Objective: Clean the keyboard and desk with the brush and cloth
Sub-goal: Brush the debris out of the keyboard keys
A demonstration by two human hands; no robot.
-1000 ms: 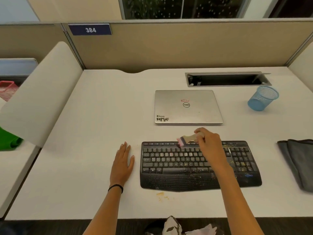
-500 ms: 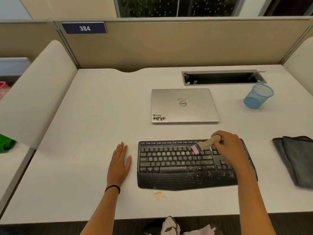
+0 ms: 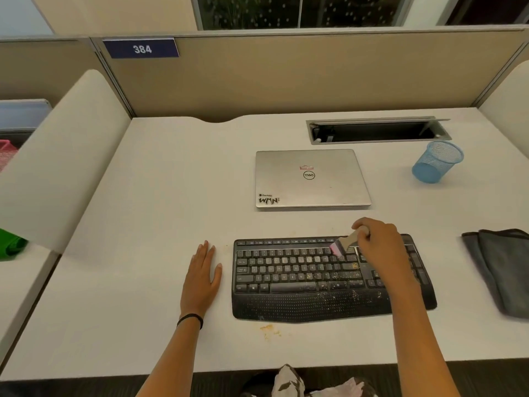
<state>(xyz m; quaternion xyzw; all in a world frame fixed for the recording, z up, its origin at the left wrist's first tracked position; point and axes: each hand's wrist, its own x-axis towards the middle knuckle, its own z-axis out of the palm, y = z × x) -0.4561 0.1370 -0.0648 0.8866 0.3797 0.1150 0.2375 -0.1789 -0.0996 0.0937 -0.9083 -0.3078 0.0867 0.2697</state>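
Brushing in progress: right hand (image 3: 380, 247) grips brush (image 3: 343, 244) on keyboard (image 3: 300, 282); crumbs remain. Left hand (image 3: 201, 275) flat on desk (image 3: 143, 196). Cloth (image 3: 503, 270) unused; desk stain (image 3: 267, 329) remains.

A white desk (image 3: 171, 181) sits in a cubicle closed at the back by a beige partition (image 3: 315, 78), which carries a dark blue plate (image 3: 141, 48) reading 384; above it a window (image 3: 249, 11) shows dark glass flecked with small lights. Rounded white dividers (image 3: 65, 156) stand at the desk's left and right sides, and a metal-rimmed cable slot (image 3: 378, 131) is set into its back right. Dark floor (image 3: 86, 388) shows below the front edge under warm, even light.
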